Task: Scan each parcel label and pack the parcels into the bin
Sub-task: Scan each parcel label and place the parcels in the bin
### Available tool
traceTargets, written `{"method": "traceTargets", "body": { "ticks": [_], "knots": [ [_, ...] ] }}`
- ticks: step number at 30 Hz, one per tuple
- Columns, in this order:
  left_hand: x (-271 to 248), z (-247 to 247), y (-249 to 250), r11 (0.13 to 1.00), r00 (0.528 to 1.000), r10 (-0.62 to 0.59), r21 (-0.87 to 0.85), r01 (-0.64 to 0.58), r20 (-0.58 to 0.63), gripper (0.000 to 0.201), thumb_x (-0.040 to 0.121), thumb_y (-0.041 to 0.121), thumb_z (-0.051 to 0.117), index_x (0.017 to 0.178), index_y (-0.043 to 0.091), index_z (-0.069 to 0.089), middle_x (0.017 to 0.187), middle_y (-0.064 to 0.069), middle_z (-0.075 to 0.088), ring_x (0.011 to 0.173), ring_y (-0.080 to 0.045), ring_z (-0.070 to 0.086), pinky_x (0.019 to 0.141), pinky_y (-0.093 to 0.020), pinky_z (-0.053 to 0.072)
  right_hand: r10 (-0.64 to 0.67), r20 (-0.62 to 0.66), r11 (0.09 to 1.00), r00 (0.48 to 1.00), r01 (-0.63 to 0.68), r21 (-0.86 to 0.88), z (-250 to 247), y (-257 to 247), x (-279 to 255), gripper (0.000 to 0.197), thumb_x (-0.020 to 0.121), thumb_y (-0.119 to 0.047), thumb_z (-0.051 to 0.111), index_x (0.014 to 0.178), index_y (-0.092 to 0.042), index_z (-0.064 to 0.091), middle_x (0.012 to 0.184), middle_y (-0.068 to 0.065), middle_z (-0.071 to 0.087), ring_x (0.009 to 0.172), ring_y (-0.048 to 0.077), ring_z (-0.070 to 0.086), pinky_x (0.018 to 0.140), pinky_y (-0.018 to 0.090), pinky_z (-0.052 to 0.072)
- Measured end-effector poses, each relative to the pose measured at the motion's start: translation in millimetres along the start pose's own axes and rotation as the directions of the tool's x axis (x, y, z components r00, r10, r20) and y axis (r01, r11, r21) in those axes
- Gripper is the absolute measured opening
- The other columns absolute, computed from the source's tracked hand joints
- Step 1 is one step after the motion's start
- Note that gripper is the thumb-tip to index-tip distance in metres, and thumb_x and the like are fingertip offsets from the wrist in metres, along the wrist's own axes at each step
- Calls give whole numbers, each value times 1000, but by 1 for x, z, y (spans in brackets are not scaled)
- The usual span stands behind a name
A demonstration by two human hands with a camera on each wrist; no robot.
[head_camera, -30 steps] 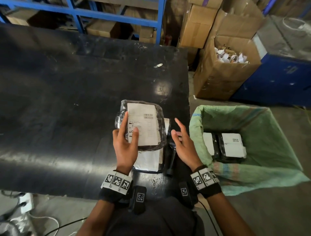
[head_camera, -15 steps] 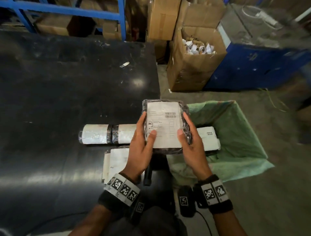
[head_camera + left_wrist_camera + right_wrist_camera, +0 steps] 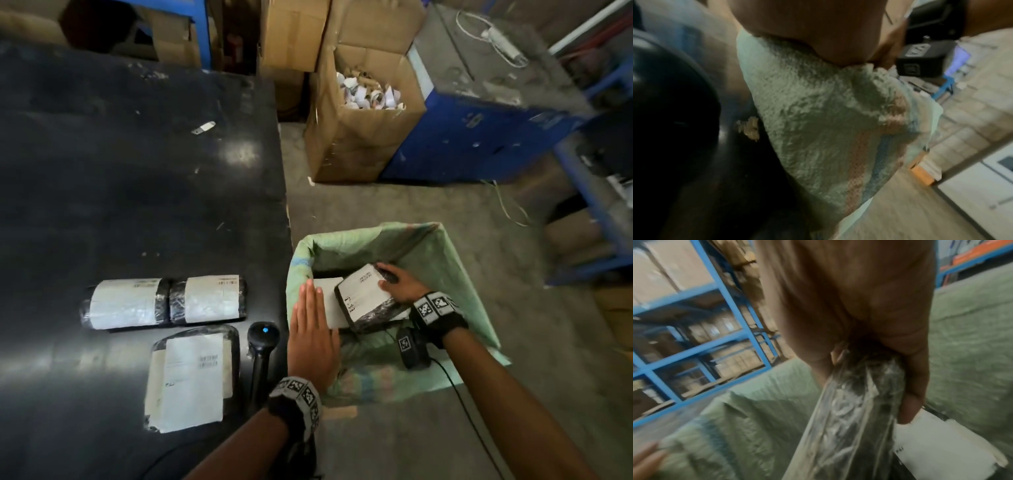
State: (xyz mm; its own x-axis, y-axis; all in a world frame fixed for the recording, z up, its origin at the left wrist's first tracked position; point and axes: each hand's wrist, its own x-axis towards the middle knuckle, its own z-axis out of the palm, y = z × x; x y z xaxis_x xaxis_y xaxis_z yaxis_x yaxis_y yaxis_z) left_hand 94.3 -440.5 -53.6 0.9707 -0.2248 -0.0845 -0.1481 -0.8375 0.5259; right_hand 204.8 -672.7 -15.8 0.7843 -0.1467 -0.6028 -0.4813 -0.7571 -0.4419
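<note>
In the head view my right hand (image 3: 394, 279) grips the far edge of a black-wrapped parcel (image 3: 366, 298) with a white label, tilted inside the green-lined bin (image 3: 455, 267). The right wrist view shows the fingers curled round the parcel's crinkled plastic edge (image 3: 855, 402). Another labelled parcel (image 3: 325, 305) lies under it in the bin. My left hand (image 3: 310, 308) is flat with straight fingers over the bin's near left rim and holds nothing. Two rolled parcels (image 3: 126, 303) (image 3: 209, 298) and a flat parcel (image 3: 191, 377) lie on the black table (image 3: 137, 171). The scanner (image 3: 262, 335) lies beside them.
An open cardboard box (image 3: 359, 137) of paper scraps stands on the floor behind the bin, next to a blue cabinet (image 3: 479, 144). A small scrap (image 3: 203, 127) lies far back on the table. Blue shelving (image 3: 705, 345) with cartons shows in the right wrist view.
The parcel went from both hands above the table edge to the right and down into the bin. My left hand let go of it and now lies flat.
</note>
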Motion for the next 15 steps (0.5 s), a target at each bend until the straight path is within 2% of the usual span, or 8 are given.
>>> {"method": "traceTargets", "body": {
  "ticks": [3,6,7,9,11,12,13,15],
  "knots": [
    [0,-1,-1,1000,1000,5,17,-5,11,75,101,35,34,160,3,2,169,-15,-11,157,-27,-8,127,-44,13,23,28,998,999,-24,60,16,-5,25,53,98,-17,55,149,-20,41,149,8,47,137,25,45,104,19,32],
    [3,-3,1,1000,999,6,6,-6,43,77,100,37,37,161,5,1,169,-14,-13,157,-26,-11,128,-44,11,26,7,992,1000,-26,122,44,-1,39,56,100,-17,53,152,-21,35,149,6,45,137,23,44,95,13,30],
    [4,-3,1,1000,999,5,5,-6,48,78,100,38,38,161,6,2,169,-14,-12,157,-26,-11,128,-44,11,36,1,993,999,-36,110,57,3,44,58,100,-18,53,154,-22,31,151,5,43,138,24,43,96,14,31],
    [6,-2,-2,1000,998,9,14,-10,58,77,100,39,38,161,5,4,169,-15,-11,157,-27,-11,128,-46,13,82,58,997,995,-83,2,84,10,52,64,101,-22,48,157,-25,17,160,5,29,142,29,37,106,24,34],
    [6,-3,-8,999,997,22,37,-25,75,76,101,41,36,161,6,4,169,-17,-11,157,-28,-11,127,-48,14,131,148,972,980,-97,-216,105,22,60,71,102,-25,43,158,-22,0,165,6,7,150,31,19,116,32,22],
    [6,-4,-11,998,996,34,45,-38,84,77,102,43,36,161,7,4,169,-17,-10,157,-29,-10,127,-48,14,147,181,954,972,-91,-287,107,22,62,73,102,-25,43,158,-19,-3,165,6,3,151,32,13,118,33,18],
    [7,-4,-14,997,994,48,49,-53,97,76,102,44,36,161,8,5,169,-18,-9,157,-30,-9,127,-49,14,167,206,955,964,-106,-278,106,22,64,74,101,-25,44,158,-19,-3,165,8,4,151,32,15,119,33,18],
    [9,-5,-20,996,990,75,46,-82,122,73,102,45,34,162,11,8,169,-16,-7,157,-31,-6,126,-51,16,189,193,960,963,-140,-241,95,15,64,69,99,-24,46,158,-21,10,162,14,22,144,34,33,113,34,31]
  ]
}}
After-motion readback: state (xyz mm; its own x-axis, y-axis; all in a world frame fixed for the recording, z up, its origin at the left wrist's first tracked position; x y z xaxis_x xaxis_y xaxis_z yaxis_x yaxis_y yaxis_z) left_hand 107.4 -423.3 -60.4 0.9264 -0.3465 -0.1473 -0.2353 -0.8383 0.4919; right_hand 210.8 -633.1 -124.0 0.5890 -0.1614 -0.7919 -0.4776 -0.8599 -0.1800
